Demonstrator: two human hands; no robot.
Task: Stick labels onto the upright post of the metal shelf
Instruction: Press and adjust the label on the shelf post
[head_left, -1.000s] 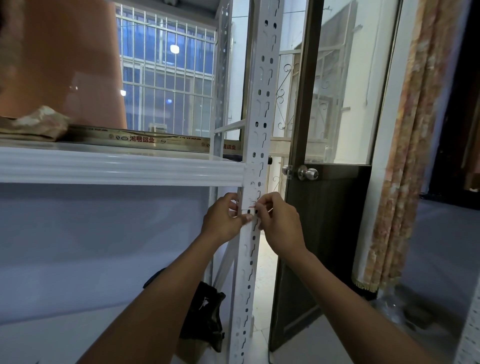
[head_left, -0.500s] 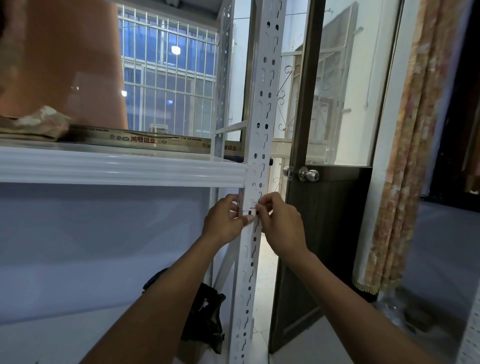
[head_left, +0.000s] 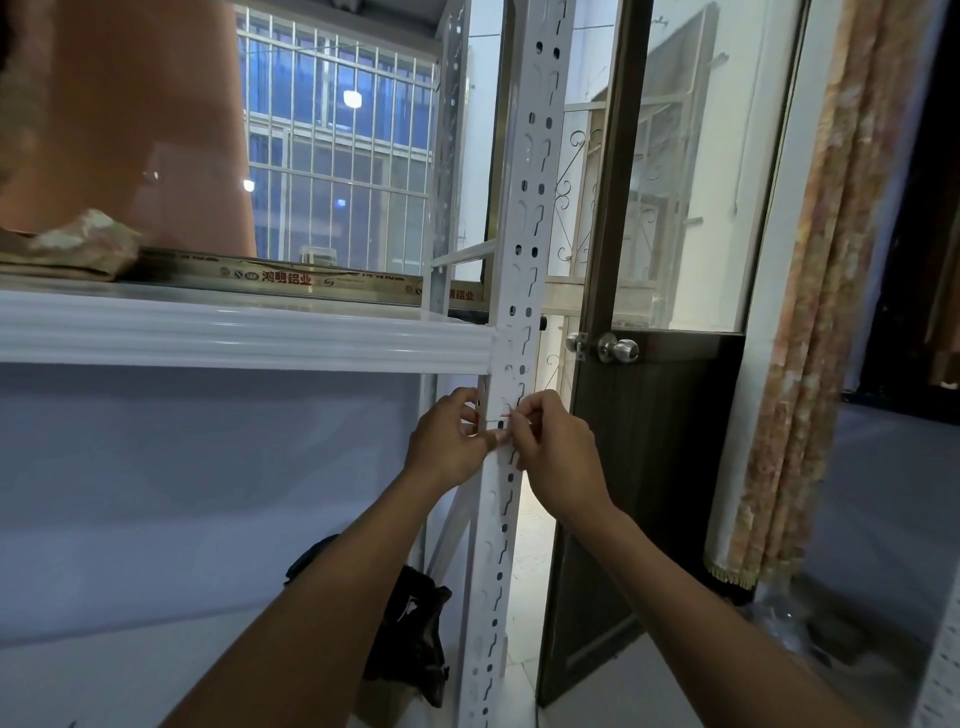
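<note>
shelf beam (head_left: 244, 338) blocks left of post (head_left: 524, 260); door (head_left: 649, 441) crowds right.

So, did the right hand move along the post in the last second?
No. The right hand stays on the post just under the shelf edge, below the door knob as before.

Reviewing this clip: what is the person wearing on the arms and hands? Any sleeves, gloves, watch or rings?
The left hand and right hand are bare: no gloves, and no rings, watch or wristbands show. Both forearms are uncovered as far as the frame's lower edge, so no sleeve comes into view.
</note>
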